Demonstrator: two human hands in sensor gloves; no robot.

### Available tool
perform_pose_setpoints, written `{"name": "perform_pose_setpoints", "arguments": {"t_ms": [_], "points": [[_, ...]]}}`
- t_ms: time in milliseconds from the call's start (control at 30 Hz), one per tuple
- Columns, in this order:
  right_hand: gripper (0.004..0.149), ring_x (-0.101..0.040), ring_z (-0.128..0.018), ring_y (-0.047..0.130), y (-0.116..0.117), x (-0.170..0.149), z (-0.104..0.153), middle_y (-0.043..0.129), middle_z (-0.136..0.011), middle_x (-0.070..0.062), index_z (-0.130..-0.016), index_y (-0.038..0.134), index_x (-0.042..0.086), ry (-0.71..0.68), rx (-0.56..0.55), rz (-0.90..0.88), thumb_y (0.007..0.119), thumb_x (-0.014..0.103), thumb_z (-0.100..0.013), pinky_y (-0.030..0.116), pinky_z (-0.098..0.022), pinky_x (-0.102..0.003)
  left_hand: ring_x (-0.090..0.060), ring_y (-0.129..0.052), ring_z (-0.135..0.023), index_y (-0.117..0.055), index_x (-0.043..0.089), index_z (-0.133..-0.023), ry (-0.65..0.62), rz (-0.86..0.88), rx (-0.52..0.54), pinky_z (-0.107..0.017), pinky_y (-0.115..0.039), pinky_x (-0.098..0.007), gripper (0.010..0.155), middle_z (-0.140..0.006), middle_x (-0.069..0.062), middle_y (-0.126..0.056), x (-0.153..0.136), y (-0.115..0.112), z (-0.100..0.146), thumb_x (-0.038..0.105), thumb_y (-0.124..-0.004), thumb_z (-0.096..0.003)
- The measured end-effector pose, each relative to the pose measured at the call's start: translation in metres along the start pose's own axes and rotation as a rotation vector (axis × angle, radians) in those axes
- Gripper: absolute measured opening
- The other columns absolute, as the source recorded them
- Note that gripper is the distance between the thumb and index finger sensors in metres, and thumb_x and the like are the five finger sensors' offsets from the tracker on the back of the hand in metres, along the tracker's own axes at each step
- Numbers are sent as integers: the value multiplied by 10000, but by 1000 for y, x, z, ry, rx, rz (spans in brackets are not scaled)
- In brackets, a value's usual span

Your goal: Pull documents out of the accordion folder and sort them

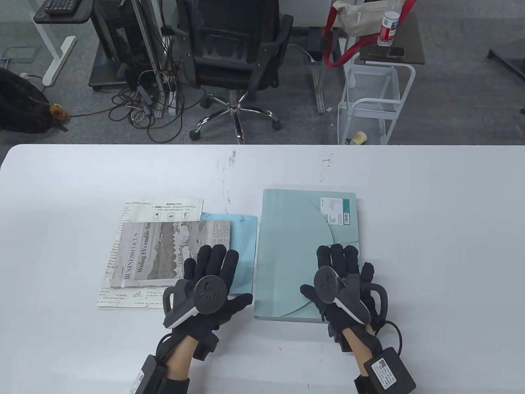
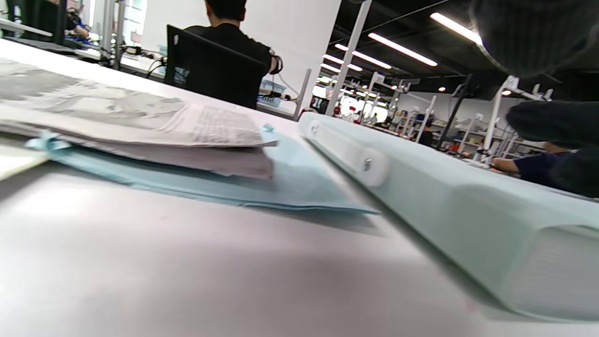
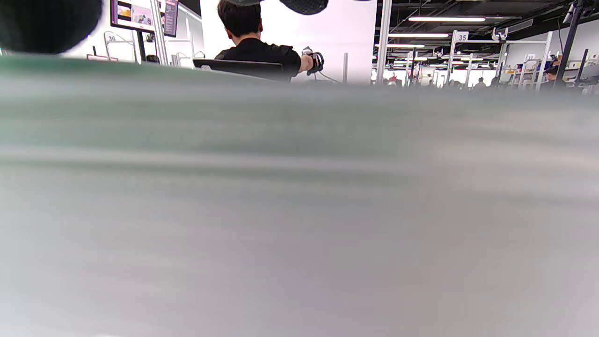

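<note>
On the white table (image 1: 61, 184), toward its near edge, the pale green accordion folder (image 1: 295, 254) lies flat and closed, its curved flap down and a white label (image 1: 334, 210) at its far right corner. The right hand (image 1: 342, 283) lies palm-down on the folder's near right part, fingers stretched flat toward the far edge, gripping nothing. The left hand (image 1: 207, 285) lies just left of the folder, fingers spread flat over the near right corner of a paper stack, also gripping nothing.

That stack counts three pieces in the table view: one folded newspaper (image 1: 172, 254) on top, one printed white sheet (image 1: 135, 250) underneath and sticking out at the far and left sides, and one light blue sheet (image 1: 242, 246) showing at the right, its edge just beside the folder. One folder, two hands.

The left wrist view shows what the table view cannot: the layering seen edge-on, with the newspaper (image 2: 140, 117) resting on the blue sheet (image 2: 281, 187), and the folder's thick side (image 2: 444, 196) with a white strip fixed by a small rivet (image 2: 368, 164). The right wrist view is nearly filled by the blurred green surface of the folder (image 3: 281, 140); a dark fingertip (image 3: 47, 23) shows at its top left corner.
</note>
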State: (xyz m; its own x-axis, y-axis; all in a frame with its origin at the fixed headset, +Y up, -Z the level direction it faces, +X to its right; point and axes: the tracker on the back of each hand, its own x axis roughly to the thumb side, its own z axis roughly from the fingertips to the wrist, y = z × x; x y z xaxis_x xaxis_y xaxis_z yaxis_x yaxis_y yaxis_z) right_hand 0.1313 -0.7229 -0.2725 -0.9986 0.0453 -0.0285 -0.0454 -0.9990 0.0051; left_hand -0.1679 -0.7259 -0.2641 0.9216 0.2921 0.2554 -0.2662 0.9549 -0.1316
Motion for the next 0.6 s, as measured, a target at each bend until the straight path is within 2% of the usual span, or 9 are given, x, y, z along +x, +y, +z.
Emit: {"name": "perform_pose_setpoints", "arguments": {"t_ms": [600], "points": [[944,-389,-1059,208,-2,-4,0,217,-1103,-29,-1061,263,309,15,17,-12,679,729,-325,314,-679,-742,-383,-92,-1114,-200,331,-1126,36,12,-44,-752,-109,-627,951,-1192,-44,-71,-6,-2,-4,715,-709,-420]]}}
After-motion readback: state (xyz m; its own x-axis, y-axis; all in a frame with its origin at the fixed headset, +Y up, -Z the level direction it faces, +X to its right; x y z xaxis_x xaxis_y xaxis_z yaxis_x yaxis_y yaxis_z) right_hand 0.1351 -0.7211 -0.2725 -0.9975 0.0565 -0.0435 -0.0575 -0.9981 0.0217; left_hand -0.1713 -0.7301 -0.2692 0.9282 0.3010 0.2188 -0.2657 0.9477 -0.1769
